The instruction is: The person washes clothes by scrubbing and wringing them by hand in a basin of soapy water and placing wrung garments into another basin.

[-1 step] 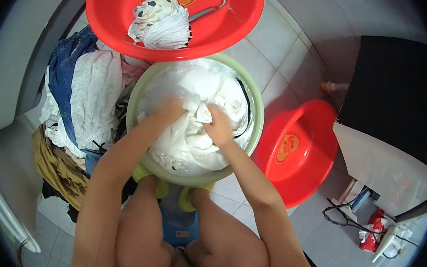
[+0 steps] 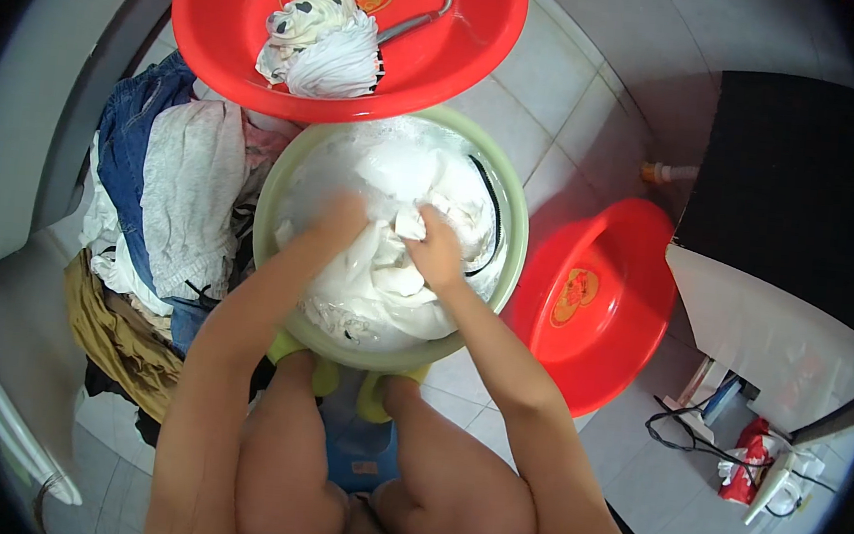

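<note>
A pale green basin (image 2: 518, 236) holds soapy water and a soaked white garment (image 2: 386, 274) lying in bunched folds. A dark curved strip (image 2: 492, 207), perhaps trim, runs along the cloth at the basin's right side. My right hand (image 2: 436, 250) is closed around a fold of the garment near the basin's middle. To its left, my left hand (image 2: 341, 218) is at the water and cloth, smeared by motion. Its fingers cannot be made out.
Beyond the basin, a red tub (image 2: 443, 67) contains wrung white clothes (image 2: 328, 53) and a metal hose (image 2: 421, 21). Another red tub (image 2: 604, 311) leans at right. A heap of laundry (image 2: 192, 188) lies at left. Cables (image 2: 679, 438) trail on the floor at lower right.
My right hand has shifted very slightly, and the pinched fold with it. My left hand stays blurred in almost the same place.
</note>
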Demonstrator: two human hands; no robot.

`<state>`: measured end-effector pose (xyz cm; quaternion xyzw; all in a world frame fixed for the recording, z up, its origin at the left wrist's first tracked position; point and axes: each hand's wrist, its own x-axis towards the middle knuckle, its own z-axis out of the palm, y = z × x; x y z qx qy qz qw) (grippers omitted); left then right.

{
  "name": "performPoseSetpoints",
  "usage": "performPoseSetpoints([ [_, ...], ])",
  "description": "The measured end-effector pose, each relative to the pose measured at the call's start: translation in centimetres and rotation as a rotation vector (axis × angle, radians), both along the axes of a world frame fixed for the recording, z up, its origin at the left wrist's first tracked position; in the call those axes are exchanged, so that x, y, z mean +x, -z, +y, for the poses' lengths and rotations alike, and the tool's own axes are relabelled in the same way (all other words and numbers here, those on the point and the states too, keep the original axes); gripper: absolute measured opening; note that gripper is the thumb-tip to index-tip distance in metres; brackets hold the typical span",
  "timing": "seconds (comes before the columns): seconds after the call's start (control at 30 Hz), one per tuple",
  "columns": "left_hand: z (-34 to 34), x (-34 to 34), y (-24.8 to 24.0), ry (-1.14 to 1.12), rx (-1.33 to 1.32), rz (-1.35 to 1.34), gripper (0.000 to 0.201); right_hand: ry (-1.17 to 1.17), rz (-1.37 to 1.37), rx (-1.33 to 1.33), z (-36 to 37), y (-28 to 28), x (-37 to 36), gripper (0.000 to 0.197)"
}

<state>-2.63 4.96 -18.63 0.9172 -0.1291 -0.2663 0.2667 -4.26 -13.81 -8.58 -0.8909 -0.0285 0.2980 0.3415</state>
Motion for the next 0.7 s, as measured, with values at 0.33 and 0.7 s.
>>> performPoseSetpoints([
  [0.33, -3.7, -3.0, -19.2, -0.277, -0.769, -0.281, 0.027, 1.090, 0.716, 1.248, 2.6, -5.5, 1.6, 0.044],
  [0.7, -0.7, 0.0, -16.6, -0.257, -0.612, -0.313, 0.020, 1.030, 0.185, 0.584, 1.0, -11.9, 0.3, 0.030],
])
